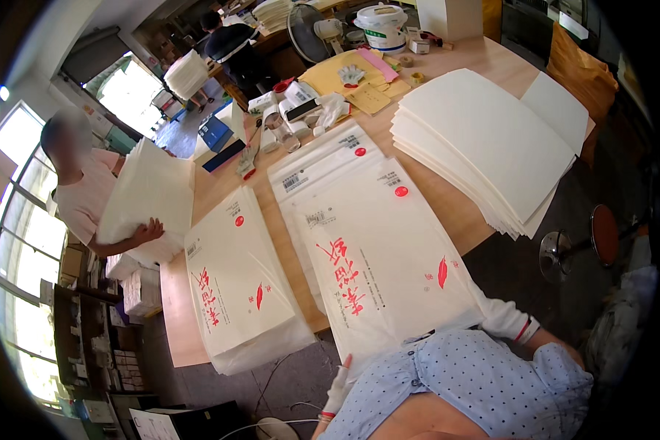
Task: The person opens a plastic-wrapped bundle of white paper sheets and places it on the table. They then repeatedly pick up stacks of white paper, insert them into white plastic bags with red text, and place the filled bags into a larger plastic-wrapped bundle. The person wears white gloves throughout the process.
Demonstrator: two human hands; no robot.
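Observation:
A clear plastic bag [389,271] with red and black print, filled with white sheets, lies over the table edge in front of me. My left hand [337,387], in a white glove with a bare fingertip, is closed at the bag's lower left corner; its other fingers are mostly hidden. At the lower right corner is my right hand [507,320], gloved in white with a red-striped cuff. The bag's edge hides its fingers. Beneath this bag lies another printed bag [323,165]. A filled bag of the same kind [238,282] rests to the left.
A fanned stack of white sheets [484,139] covers the table's right side. A person [88,176] at the left holds a sheaf of paper [150,198]. Farther back are a phone [303,110], work gloves [350,75], a white bucket [381,29], a fan [312,31] and another person [231,51]. A stool [603,235] stands right.

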